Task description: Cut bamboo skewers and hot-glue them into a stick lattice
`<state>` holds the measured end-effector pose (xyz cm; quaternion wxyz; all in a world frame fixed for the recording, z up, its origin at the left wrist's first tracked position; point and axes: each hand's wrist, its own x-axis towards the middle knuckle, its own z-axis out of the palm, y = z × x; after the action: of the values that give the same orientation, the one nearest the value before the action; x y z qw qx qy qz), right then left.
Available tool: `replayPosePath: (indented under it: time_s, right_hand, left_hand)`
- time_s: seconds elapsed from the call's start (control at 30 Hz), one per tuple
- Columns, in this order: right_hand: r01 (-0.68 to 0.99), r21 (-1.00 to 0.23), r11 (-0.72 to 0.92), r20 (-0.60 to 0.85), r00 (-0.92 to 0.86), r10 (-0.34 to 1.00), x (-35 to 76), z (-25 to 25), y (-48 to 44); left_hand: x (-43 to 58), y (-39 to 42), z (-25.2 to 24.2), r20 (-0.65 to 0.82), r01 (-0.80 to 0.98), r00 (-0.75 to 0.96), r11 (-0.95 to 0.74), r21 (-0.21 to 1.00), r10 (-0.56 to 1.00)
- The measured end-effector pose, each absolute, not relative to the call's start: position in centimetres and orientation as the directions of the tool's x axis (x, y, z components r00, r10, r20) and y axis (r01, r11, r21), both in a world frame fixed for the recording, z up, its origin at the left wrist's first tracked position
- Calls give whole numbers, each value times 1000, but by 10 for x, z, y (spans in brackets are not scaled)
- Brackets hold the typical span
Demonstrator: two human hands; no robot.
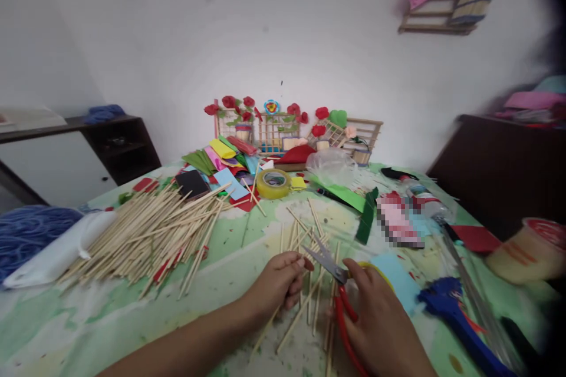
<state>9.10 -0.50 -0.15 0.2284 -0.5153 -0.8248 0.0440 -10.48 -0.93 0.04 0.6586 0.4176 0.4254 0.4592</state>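
My left hand [283,284] is closed over the middle of the near table, its fingers pinched together. A thin wooden stick [264,334] runs out from under its lower edge, apparently held there; the fingers hide its upper part. In my right hand [375,312] is a pair of scissors [326,260] with red handles, the blades parted and pointing up-left near my left fingertips. A yellow curved part [375,271] shows behind the right fingers; I cannot tell whether it belongs to the scissors. Several loose wooden sticks [313,312] lie crossed beneath both hands.
Left lies a big pile of wooden sticks [145,230] beside a white bottle [62,250] and blue yarn [35,230]. Yellow tape [273,182] and colored paper [223,150] sit farther back. A blue glue gun [460,321] and a jar [526,250] stand right.
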Motion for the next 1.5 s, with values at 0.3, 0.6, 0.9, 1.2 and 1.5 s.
replayPosePath:
  time_s: [0.3,0.6,0.9,1.2,1.5]
  right_hand:
    - [877,-105,468,471,-370,801,87,-9,-12]
    - [911,-92,402,477,-314,821,86,-16,-11]
    - [891,-158,425,395,-338,854,81,-17,-16]
    - [864,-294,409,266,-338,903,78,-7,-18]
    - [868,-302,394,262,-322,910,84,3,-11]
  left_hand:
    - [-100,-15,0,-127,-409,222,210,888,967]
    - [-97,-16,-2,-37,-404,194,114,908,980]
    - [-93,-22,-1,-145,-349,231,221,911,962]
    - [-88,-25,-8,-118,-406,276,227,885,954]
    - [-84,-25,2,-119,-508,287,256,822,950]
